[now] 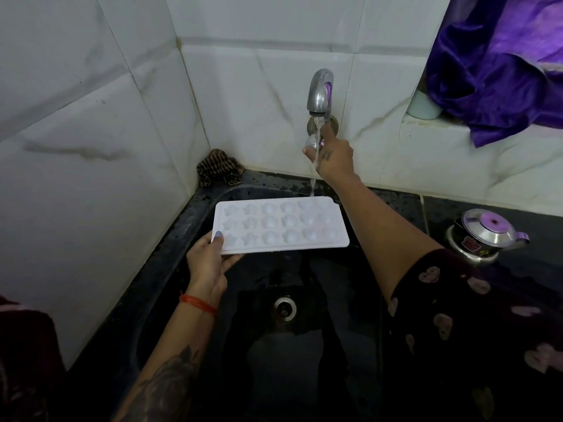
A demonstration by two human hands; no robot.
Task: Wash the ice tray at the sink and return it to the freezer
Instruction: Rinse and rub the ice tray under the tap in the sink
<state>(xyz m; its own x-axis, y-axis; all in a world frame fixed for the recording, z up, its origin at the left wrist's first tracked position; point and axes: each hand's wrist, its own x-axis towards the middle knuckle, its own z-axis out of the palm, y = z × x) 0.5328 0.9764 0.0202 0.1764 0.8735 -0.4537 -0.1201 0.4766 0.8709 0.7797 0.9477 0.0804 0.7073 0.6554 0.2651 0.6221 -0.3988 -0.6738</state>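
Water (315, 153) streams in a thin line from the chrome tap (320, 92), and it falls just past the far edge of the ice tray (281, 225). That tray is white, smooth plastic, a flat rectangle with three rows of moulded pockets, star shapes at the left end and rounded shapes toward the right. It is held level over the sink (304, 345), open side up, long axis running left to right across the basin, and its far right corner sits close under the stream. The left hand (208, 266) pinches the tray's near left corner, thumb on top with a pale blue nail, fingers curled beneath; a red thread band circles the wrist. The right hand (333, 158) is up at the wall, fingers closed round the tap's knob (313, 143) below the spout, index finger pointing upward. The sink is black, glossy and wet, with a round metal drain (285, 307) at its middle. Glossy white marble-veined tiles (122, 123) line the corner. A striped brown cloth (217, 169) is bunched in the back corner. On the dark counter to the right stands a small steel kettle (484, 236), and purple satin fabric (499, 65) hangs over the ledge above.
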